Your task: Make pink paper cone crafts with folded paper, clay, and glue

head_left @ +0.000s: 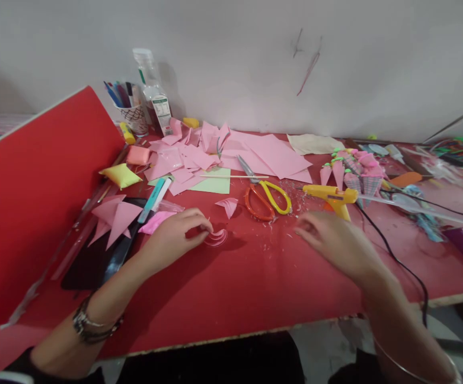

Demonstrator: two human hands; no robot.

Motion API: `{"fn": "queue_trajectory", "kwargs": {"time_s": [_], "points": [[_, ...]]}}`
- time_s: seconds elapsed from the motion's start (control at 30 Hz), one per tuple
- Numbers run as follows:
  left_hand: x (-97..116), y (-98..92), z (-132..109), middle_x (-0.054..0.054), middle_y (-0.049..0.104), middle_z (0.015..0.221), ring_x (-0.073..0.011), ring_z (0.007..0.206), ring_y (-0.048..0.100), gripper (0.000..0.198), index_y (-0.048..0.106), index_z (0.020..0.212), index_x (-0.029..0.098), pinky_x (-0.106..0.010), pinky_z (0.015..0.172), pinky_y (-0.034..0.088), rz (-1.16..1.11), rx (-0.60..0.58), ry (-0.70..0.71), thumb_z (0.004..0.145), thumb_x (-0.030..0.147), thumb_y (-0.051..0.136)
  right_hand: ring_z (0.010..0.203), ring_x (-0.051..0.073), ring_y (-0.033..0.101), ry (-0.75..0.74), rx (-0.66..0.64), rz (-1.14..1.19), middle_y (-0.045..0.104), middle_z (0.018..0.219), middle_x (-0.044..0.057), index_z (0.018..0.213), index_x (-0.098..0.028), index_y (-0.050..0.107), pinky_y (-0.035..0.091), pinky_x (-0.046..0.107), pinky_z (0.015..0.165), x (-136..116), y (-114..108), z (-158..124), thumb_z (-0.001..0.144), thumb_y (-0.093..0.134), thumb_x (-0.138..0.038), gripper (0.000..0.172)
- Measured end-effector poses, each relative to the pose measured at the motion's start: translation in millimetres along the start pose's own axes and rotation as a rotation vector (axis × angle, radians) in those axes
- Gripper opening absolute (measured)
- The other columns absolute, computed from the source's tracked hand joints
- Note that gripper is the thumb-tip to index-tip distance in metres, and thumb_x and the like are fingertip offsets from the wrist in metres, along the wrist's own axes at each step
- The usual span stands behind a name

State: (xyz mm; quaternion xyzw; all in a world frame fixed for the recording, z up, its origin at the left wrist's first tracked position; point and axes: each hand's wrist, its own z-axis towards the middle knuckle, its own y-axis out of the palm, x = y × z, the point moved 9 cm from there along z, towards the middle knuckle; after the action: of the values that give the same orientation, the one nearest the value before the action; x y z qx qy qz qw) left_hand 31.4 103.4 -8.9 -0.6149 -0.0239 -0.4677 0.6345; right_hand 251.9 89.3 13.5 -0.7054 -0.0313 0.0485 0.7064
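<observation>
Left wrist (129,277): stacked dark, silver-toned bracelets (86,325) worn | right forearm (401,322): thin, pale bangle (395,364) worn | near side: black clothing (215,362) worn

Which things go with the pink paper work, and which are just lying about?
Probably for the work:
- curled pink paper, in the left hand
- yellow glue gun, near the right hand
- scissors
- pink sheets

Probably just lying about:
- bottle
- cup of pens
- yellow packet

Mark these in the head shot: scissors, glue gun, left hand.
Scissors (254,180): head view, metal by the pivot, just above the handles.
Glue gun (330,193): head view, yellow body.
Left hand (175,234): head view, back of the hand.
</observation>
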Motion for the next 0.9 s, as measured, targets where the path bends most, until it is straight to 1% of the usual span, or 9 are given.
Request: {"fn": "queue_trajectory", "kwargs": {"time_s": [0.07,0.13,0.23,0.3,0.43,0.6,0.8,0.9], "points": [[-1.3,0.1,0.1,0.000,0.058,0.074,-0.0108,0.069,0.054,0.008,0.057,0.072,0.016,-0.022,0.063,0.041,-0.003,0.007,0.007,0.076,0.014,0.050,0.060,0.013,0.054,-0.157,0.012,0.154,0.060,0.070,0.000,0.073,-0.019,0.053,0.033,0.023,0.051,-36.2,0.9,10.8,0.079,0.045,-0.024,0.010],[-2.4,0.3,0.1,0.000,0.059,0.074,-0.0107,0.069,0.054,0.008,0.057,0.072,0.016,-0.022,0.063,0.042,-0.006,0.014,0.016,0.076,0.014,0.049,0.062,0.012,0.053,-0.256,0.031,0.205,0.060,0.075,0.001,0.074,-0.018,0.053,0.032,0.022,0.053,-63.2,4.1,23.8,0.079,0.046,-0.022,0.010],[-5.0,0.5,-0.3,-0.001,0.059,0.074,-0.0112,0.069,0.054,0.008,0.057,0.072,0.016,-0.023,0.063,0.042,0.008,0.021,0.010,0.076,0.014,0.049,0.066,0.012,0.053,-0.336,0.072,0.220,0.060,0.081,0.003,0.081,-0.017,0.054,0.031,0.022,0.054,-89.0,11.2,43.2,0.080,0.044,-0.025,0.013],[-6.8,1.0,-0.3,-0.001,0.059,0.074,-0.0118,0.069,0.054,0.008,0.057,0.072,0.016,-0.024,0.064,0.042,0.023,0.015,-0.001,0.076,0.014,0.050,0.070,0.015,0.054,-0.337,0.080,0.166,0.060,0.083,0.004,0.082,-0.017,0.054,0.030,0.023,0.053,-97.9,17.9,53.8,0.080,0.044,-0.029,0.016],[-7.1,2.5,0.6,-0.001,0.059,0.074,-0.0122,0.069,0.055,0.007,0.057,0.072,0.016,-0.025,0.065,0.042,0.024,0.000,-0.016,0.076,0.014,0.051,0.071,0.018,0.054,-0.279,0.087,0.101,0.058,0.085,0.007,0.082,-0.015,0.053,0.029,0.024,0.052,-101.8,27.1,66.4,0.074,0.048,-0.032,0.019],[-4.1,6.7,1.7,0.000,0.059,0.074,-0.0117,0.070,0.054,0.008,0.057,0.071,0.016,-0.024,0.064,0.042,0.004,-0.020,-0.021,0.075,0.011,0.052,0.071,0.016,0.053,-0.226,0.131,0.200,0.058,0.079,0.004,0.077,-0.017,0.053,0.033,0.024,0.057,-93.7,28.4,73.5,0.075,0.047,-0.026,0.011],[-3.0,12.1,0.9,0.000,0.058,0.075,-0.0117,0.071,0.054,0.008,0.056,0.072,0.016,-0.024,0.066,0.043,-0.014,-0.048,-0.008,0.076,0.012,0.052,0.065,0.014,0.051,-0.221,0.197,0.277,0.059,0.073,0.003,0.066,-0.017,0.054,0.032,0.024,0.056,-85.8,22.9,78.2,0.074,0.046,-0.018,0.011],[-2.8,13.7,-0.4,0.000,0.058,0.076,-0.0119,0.073,0.054,0.008,0.056,0.073,0.017,-0.025,0.067,0.043,-0.023,-0.051,0.007,0.076,0.012,0.051,0.061,0.013,0.050,-0.236,0.225,0.379,0.058,0.066,0.002,0.062,-0.017,0.053,0.033,0.023,0.055,-82.8,17.3,76.0,0.071,0.048,-0.015,0.010]]}}
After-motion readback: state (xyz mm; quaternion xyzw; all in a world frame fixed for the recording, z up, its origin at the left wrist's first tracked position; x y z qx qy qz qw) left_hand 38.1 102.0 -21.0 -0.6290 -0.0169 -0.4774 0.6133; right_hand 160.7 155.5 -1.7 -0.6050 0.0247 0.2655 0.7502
